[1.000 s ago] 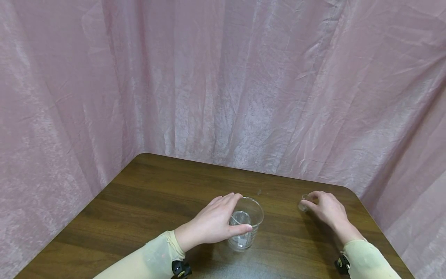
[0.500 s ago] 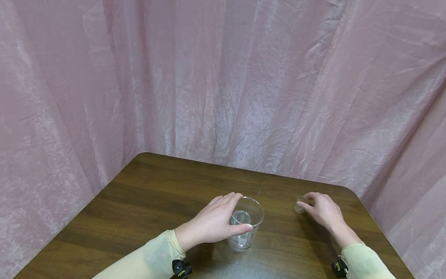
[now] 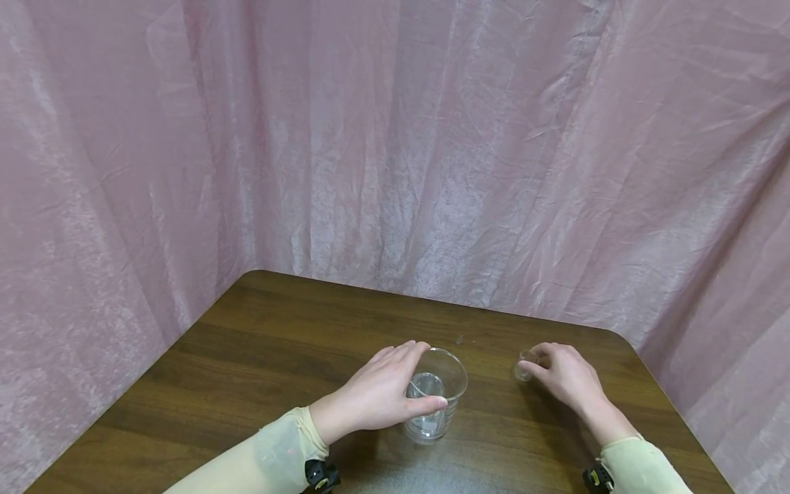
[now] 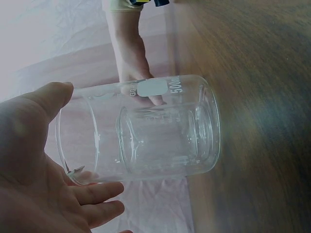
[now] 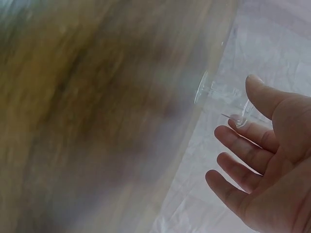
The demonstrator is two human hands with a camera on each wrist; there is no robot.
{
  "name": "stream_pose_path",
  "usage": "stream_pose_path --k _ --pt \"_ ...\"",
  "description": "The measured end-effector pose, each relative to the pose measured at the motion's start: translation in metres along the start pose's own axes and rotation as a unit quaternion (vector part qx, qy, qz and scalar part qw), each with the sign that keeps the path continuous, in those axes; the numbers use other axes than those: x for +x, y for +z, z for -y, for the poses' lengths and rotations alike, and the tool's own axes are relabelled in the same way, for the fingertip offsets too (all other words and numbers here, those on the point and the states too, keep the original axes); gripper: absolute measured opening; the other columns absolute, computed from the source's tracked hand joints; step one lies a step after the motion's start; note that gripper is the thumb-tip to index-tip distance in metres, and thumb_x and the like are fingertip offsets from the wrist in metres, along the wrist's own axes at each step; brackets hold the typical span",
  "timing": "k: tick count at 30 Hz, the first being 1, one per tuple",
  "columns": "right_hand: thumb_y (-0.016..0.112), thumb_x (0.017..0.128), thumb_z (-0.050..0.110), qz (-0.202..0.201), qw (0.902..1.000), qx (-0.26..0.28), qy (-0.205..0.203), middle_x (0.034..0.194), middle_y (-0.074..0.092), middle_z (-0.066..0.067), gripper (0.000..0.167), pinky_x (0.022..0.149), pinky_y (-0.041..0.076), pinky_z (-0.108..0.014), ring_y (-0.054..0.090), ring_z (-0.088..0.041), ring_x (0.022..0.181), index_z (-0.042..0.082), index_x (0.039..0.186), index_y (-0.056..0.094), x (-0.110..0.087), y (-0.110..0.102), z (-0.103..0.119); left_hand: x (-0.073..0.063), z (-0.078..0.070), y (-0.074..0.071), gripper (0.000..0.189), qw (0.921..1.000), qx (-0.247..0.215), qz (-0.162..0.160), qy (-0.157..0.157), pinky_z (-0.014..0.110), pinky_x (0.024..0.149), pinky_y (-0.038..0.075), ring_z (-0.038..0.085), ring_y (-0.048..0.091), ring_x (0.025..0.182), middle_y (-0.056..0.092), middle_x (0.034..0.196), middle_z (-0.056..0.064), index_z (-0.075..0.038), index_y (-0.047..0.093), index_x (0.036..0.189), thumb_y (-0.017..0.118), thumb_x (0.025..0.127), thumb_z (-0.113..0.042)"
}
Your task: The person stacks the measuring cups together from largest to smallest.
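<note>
A large glass beaker [image 3: 453, 405] marked 500 ml stands upright on the table, with a smaller glass beaker [image 4: 160, 138] nested inside it. My left hand [image 3: 379, 398] holds the large beaker by its rim, thumb on the near side and fingers on the far side. Off to the right, my right hand [image 3: 570, 377] pinches a small clear glass beaker [image 3: 524, 367] near its top between thumb and forefinger. In the right wrist view the other fingers [image 5: 238, 148] spread loosely beside this small beaker [image 5: 223, 99]. Whether its base touches the table cannot be told.
The brown wooden table [image 3: 278, 329] has rounded far corners. Pink curtains [image 3: 395, 151] hang behind it and along both sides. A small clear speck or mark [image 3: 459, 339] shows on the tabletop beyond the large beaker.
My right hand has moved a little left and toward me, carrying or sliding the small beaker closer to the large one. The left hand and the large beaker have stayed still.
</note>
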State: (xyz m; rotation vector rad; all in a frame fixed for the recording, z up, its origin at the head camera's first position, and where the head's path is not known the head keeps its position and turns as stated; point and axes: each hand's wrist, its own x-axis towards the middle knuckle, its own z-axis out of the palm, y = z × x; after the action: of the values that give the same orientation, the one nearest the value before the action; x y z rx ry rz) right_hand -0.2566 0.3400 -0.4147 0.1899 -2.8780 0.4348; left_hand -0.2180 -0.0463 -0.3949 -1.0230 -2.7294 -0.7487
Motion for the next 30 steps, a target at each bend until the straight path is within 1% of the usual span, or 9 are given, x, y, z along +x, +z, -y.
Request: stream_pose_path --k 5,10,19,25,30 --pt "0.085 0.097 0.046 -0.006 0.9999 0.002 -0.012 0.105 0.077 -0.005 0.040 0.080 0.058 -0.062 0.069 -0.033 0.101 0.010 0.114 0.080 0.000 0.001 0.004 0.000 0.000 -0.001 0.087 1.0000 -0.004 0.000 -0.001 0.052 0.127 0.038 0.030 0.050 0.152 0.060 0.157 0.009 -0.007 0.051 0.157 0.072 0.098 -0.067" --pt "0.085 0.097 0.046 -0.004 0.9999 0.004 -0.012 0.107 0.078 -0.006 0.039 0.079 0.059 -0.062 0.069 -0.031 0.099 0.010 0.114 0.080 -0.002 0.002 0.007 0.000 -0.001 -0.001 0.087 1.0000 -0.003 0.003 -0.003 0.052 0.128 0.038 0.030 0.050 0.153 0.060 0.157 0.008 -0.008 0.051 0.157 0.073 0.098 -0.067" --pt "0.085 0.097 0.047 -0.001 1.0000 0.006 -0.005 0.117 0.078 -0.012 0.043 0.084 0.058 -0.066 0.071 -0.039 0.110 0.009 0.116 0.080 -0.004 0.003 0.012 0.000 -0.001 0.000 0.087 1.0000 0.001 0.004 -0.005 0.049 0.127 0.039 0.026 0.053 0.150 0.060 0.157 0.007 -0.009 0.051 0.158 0.073 0.098 -0.067" --pt "0.085 0.096 0.046 -0.010 0.9998 0.012 -0.011 0.118 0.079 -0.014 0.044 0.086 0.058 -0.066 0.071 -0.042 0.112 0.007 0.116 0.080 -0.005 0.000 0.019 0.000 -0.001 -0.001 0.089 1.0000 -0.001 0.002 -0.003 0.050 0.126 0.039 0.028 0.052 0.150 0.059 0.158 0.008 -0.007 0.051 0.158 0.073 0.098 -0.068" --pt "0.085 0.096 0.047 -0.016 0.9997 0.013 -0.015 0.121 0.078 -0.017 0.046 0.090 0.057 -0.068 0.068 -0.047 0.120 0.006 0.117 0.080 -0.007 -0.002 0.025 -0.001 -0.002 -0.002 0.090 1.0000 -0.006 0.001 -0.001 0.051 0.126 0.040 0.029 0.052 0.150 0.059 0.158 0.009 -0.006 0.051 0.158 0.072 0.098 -0.069"
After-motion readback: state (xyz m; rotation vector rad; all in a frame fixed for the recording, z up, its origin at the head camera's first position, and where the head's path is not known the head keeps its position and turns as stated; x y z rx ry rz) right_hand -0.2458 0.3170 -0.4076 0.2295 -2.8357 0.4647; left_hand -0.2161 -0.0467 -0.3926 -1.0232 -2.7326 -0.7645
